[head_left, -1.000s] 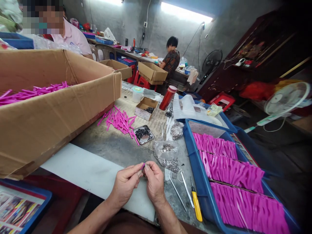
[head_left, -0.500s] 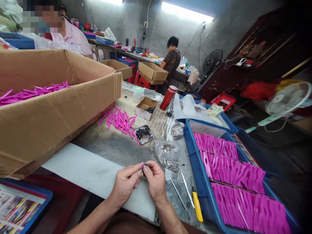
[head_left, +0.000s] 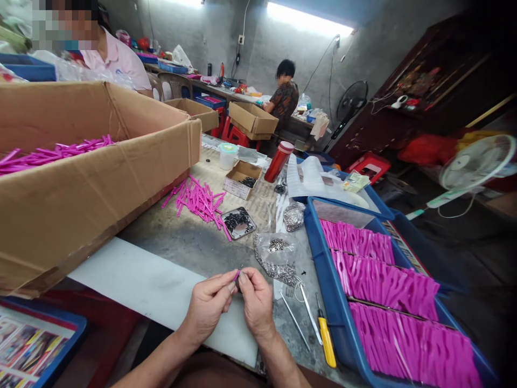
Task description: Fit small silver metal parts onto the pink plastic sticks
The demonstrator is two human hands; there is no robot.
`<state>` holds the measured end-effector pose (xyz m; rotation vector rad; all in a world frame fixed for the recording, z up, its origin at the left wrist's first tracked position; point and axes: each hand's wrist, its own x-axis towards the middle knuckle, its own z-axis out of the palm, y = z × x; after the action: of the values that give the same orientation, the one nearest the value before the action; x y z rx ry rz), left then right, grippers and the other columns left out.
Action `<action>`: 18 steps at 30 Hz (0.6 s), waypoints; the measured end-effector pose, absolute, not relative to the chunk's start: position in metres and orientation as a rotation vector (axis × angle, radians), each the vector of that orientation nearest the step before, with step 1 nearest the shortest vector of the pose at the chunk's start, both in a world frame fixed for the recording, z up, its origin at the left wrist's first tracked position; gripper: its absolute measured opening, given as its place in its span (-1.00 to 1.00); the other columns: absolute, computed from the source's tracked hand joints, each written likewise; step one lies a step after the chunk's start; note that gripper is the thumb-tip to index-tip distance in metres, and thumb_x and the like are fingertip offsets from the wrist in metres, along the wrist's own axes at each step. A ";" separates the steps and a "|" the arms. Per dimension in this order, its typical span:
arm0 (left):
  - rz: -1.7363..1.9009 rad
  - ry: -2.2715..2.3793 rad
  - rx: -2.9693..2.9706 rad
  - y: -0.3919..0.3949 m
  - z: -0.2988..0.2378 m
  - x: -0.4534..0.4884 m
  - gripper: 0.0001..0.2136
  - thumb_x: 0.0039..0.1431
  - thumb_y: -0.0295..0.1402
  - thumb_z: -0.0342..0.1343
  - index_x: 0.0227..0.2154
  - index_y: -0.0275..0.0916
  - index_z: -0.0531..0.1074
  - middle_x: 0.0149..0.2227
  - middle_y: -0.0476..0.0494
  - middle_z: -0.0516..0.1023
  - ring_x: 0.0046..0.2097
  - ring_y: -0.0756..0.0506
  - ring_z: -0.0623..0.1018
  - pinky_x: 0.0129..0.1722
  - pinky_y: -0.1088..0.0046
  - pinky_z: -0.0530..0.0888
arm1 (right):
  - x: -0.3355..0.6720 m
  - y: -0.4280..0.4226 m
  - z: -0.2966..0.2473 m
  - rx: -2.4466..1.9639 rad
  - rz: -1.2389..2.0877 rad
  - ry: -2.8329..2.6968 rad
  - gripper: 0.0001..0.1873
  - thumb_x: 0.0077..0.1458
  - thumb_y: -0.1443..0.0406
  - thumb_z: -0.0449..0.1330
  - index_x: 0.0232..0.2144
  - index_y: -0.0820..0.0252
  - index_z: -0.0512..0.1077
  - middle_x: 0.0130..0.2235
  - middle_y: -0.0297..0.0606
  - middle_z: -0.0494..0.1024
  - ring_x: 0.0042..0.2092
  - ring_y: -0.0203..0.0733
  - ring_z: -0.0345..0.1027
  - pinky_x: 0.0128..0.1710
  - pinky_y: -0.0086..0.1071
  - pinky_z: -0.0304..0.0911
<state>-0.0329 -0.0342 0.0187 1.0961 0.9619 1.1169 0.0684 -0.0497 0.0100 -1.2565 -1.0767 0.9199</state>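
My left hand (head_left: 208,306) and my right hand (head_left: 255,302) meet fingertip to fingertip above the near table edge, both pinched on one small pink stick (head_left: 236,275) whose tip shows between them. A loose pile of pink sticks (head_left: 198,201) lies further back on the table. Beside it sits a small metal tray of dark parts (head_left: 238,222). A clear bag of small metal pieces (head_left: 277,257) lies just beyond my right hand. To the right, a blue tray (head_left: 323,280) holds rows of pink sticks (head_left: 382,283).
A big cardboard box (head_left: 97,183) with pink sticks fills the left. A yellow-handled screwdriver (head_left: 325,340) and tweezers (head_left: 293,321) lie near the blue tray. A red flask (head_left: 278,162), a plastic cup (head_left: 227,156) and a small carton (head_left: 242,179) stand behind. Two people work at the back; a fan (head_left: 473,164) stands right.
Almost nothing: my hands stay pinched together on the pink stick, with only slight finger movement.
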 end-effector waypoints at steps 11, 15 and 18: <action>1.119 0.958 1.124 -0.035 0.017 -0.033 -0.78 -0.14 -0.47 0.07 -0.36 -0.33 0.51 -0.62 -0.04 0.40 -0.70 0.12 0.24 -0.73 0.60 0.25 | 0.068 -0.050 0.007 -1.263 0.904 -1.090 -0.79 0.03 0.25 0.00 -0.57 0.22 0.26 -0.61 -0.41 0.25 -0.54 -0.35 0.13 -0.53 -0.48 0.08; 1.121 0.966 1.084 -0.035 0.019 -0.032 -0.78 -0.17 -0.47 0.07 -0.38 -0.35 0.51 -0.62 -0.04 0.40 -0.71 0.12 0.24 -0.75 0.60 0.24 | 0.068 -0.050 0.006 -1.247 0.930 -1.098 -0.74 0.06 0.22 -0.05 -0.57 0.22 0.25 -0.60 -0.39 0.24 -0.53 -0.34 0.11 -0.52 -0.47 0.07; 1.114 0.976 1.048 -0.036 0.019 -0.032 -0.78 -0.17 -0.46 0.08 -0.39 -0.36 0.51 -0.62 -0.04 0.40 -0.71 0.12 0.24 -0.75 0.61 0.24 | 0.069 -0.050 0.004 -1.218 0.971 -1.068 -0.75 0.06 0.21 -0.06 -0.55 0.22 0.25 -0.59 -0.39 0.23 -0.52 -0.34 0.10 -0.52 -0.47 0.07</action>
<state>-0.0321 -0.0356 0.0186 1.0484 0.9760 1.1140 0.0692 -0.0499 0.0043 -1.2180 -1.0681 0.9708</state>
